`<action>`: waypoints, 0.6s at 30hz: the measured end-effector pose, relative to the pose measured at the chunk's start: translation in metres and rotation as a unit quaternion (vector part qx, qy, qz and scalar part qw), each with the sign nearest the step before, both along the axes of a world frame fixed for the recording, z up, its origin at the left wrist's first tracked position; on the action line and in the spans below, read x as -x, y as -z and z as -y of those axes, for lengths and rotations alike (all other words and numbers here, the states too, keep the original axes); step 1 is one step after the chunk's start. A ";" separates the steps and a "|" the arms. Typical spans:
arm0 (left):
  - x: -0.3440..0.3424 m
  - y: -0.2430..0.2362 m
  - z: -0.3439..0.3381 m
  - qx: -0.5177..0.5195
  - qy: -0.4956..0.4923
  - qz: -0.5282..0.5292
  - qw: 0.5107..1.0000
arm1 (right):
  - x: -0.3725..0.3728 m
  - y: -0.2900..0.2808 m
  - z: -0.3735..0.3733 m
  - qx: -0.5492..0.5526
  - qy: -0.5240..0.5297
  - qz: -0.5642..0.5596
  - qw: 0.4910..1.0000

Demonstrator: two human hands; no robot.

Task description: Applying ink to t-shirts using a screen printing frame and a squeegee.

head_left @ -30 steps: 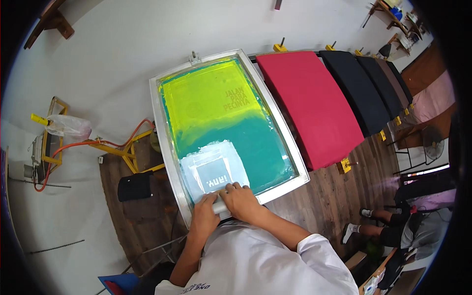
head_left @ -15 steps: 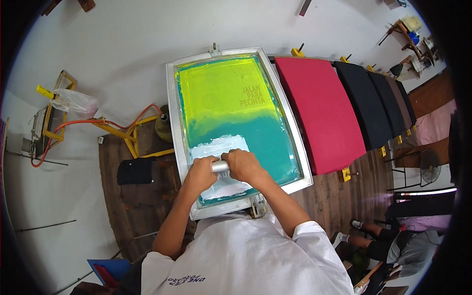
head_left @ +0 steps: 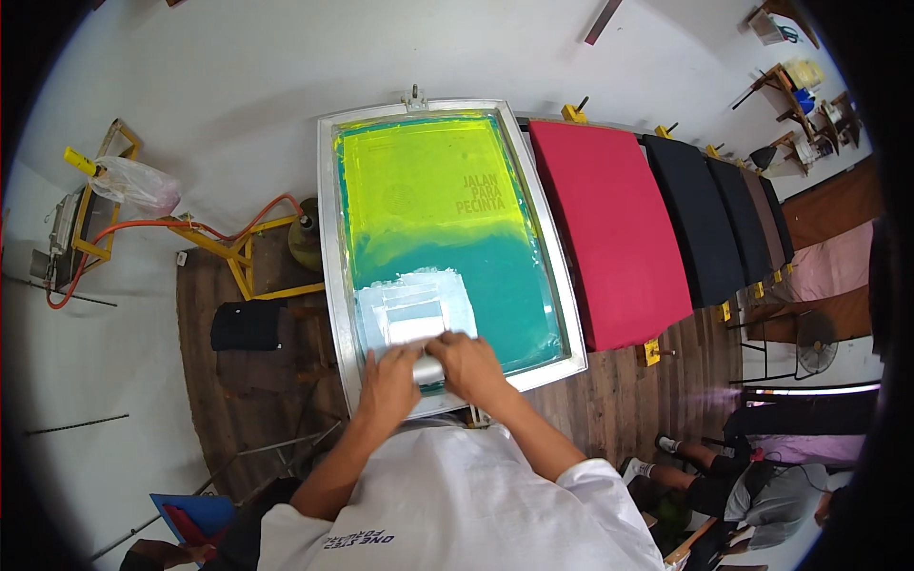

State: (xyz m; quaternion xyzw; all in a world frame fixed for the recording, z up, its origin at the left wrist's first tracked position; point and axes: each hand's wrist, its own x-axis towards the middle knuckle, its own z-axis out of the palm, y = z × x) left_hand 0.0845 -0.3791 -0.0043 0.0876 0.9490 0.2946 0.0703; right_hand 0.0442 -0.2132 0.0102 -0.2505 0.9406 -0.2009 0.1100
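A screen-printing frame (head_left: 333, 238) with a pale metal rim lies in front of me, its mesh yellow-green (head_left: 409, 147) in the far part and teal (head_left: 505, 295) in the near part. White ink (head_left: 447, 290) covers a patch at the near left, around a pale rectangle. At the near end of that patch, my left hand (head_left: 388, 383) and my right hand (head_left: 466, 364) are closed side by side on a squeegee (head_left: 428, 370) with a silvery handle. Its blade is hidden by my hands, which are slightly blurred.
On the right stands a row of boards, one with red cloth (head_left: 609, 228), others with black cloth (head_left: 693, 214). An orange hose (head_left: 228, 235) runs to a gas cylinder (head_left: 306, 243) on the left. Folded dark cloth (head_left: 246, 326) sits below. Another person (head_left: 762, 495) is at lower right.
Both hands have drawn the squeegee toward me, down to the near end of the white ink. More of the white patch and a pale rectangle now show. The view has shifted slightly.
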 end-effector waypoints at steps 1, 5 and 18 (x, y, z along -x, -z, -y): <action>0.018 -0.002 0.003 -0.014 -0.010 0.003 1.000 | 0.017 0.005 0.003 0.006 0.000 -0.024 1.000; 0.067 0.013 0.013 -0.034 -0.021 -0.002 0.999 | 0.061 0.009 0.012 -0.025 -0.001 -0.045 0.999; -0.023 -0.001 -0.006 0.037 0.031 0.013 0.999 | -0.027 0.022 -0.007 0.014 -0.003 -0.060 0.998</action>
